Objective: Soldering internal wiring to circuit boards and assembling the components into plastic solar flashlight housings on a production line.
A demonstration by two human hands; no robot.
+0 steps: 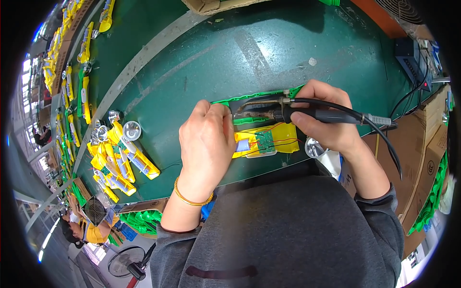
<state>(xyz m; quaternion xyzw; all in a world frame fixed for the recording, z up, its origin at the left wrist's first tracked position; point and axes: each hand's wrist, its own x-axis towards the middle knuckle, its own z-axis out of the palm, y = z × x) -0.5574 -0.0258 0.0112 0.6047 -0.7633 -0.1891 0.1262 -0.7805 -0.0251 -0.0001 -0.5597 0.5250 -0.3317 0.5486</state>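
Note:
My right hand (pixel 331 115) is closed around a black soldering iron (pixel 317 115), with a thin metal feed tube and a black cable attached. The iron's tip points left, toward the fingers of my left hand (pixel 206 139). Those fingers are closed at the left end of a long green plastic shell (pixel 259 94); the fingertips are partly hidden. Just below the shell lies a yellow plastic shell (pixel 285 139) with a green circuit board (pixel 263 142), a lilac battery cell and red and black wires. A silver reflector cup (pixel 314 148) sits by its right end.
Several yellow torch shells (pixel 115 163) with cells and reflectors are piled at the left. More line the far left side of the green table (pixel 192 72). A blue power unit (pixel 410 65) stands at the right, above cardboard boxes (pixel 398 163). A person (pixel 91 230) sits at lower left.

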